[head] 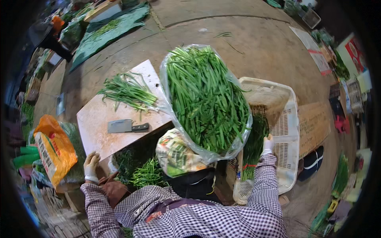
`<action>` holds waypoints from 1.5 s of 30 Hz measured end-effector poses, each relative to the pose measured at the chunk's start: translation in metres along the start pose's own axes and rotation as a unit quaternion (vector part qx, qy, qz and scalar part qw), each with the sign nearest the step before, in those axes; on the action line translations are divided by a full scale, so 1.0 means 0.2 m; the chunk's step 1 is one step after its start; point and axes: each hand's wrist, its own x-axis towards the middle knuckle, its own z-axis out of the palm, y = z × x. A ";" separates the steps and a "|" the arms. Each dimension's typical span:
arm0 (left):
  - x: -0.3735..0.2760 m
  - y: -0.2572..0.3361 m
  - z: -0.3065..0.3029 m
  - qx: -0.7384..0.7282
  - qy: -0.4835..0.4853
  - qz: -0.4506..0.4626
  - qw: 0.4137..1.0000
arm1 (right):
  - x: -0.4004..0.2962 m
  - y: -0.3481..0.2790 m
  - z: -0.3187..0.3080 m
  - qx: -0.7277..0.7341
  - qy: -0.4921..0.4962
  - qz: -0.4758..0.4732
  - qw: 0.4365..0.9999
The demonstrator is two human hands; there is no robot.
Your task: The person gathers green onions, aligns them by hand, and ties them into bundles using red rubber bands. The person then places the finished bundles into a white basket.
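My left hand (91, 166), in a pale glove, is at the near left corner of a white cutting board (98, 128). Whether its fingers grip the edge is unclear. On the board lie a loose bunch of garlic chives (128, 92) and a cleaver (120, 126) with a black handle. A clear plastic bag heaped with green chives (205, 101) stands right of the board. My right hand (268, 144), also gloved, reaches into a white plastic crate (293, 139). Its fingertips are beside dark green leafy stalks (256, 134) lying there; its grip cannot be made out.
More cut greens (150, 172) lie below the board, near my lap. An orange and white sack (56, 148) stands at the left. Flattened cardboard (314, 128) with writing lies beyond the crate. A green sheet (110, 32) is spread on the floor at the far left.
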 end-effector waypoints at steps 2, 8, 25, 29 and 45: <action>0.00 -0.04 0.06 -0.017 -0.029 0.019 0.999 | 0.03 -0.44 -0.09 0.114 0.006 -0.114 0.987; -0.02 -0.12 0.36 -0.103 -0.125 0.015 0.987 | -0.19 -1.68 -0.01 0.116 -0.131 -0.315 0.933; -0.05 0.11 1.12 -0.228 -0.283 0.070 0.929 | 0.11 -2.38 0.94 -0.342 -0.119 -0.205 0.909; -0.04 0.11 1.20 -0.174 -0.297 0.074 0.936 | 0.14 -2.38 0.92 -0.373 -0.176 -0.216 0.885; 0.00 0.07 1.36 -0.237 -0.328 0.007 0.914 | 0.40 -2.09 1.22 -0.308 -0.129 -0.237 0.912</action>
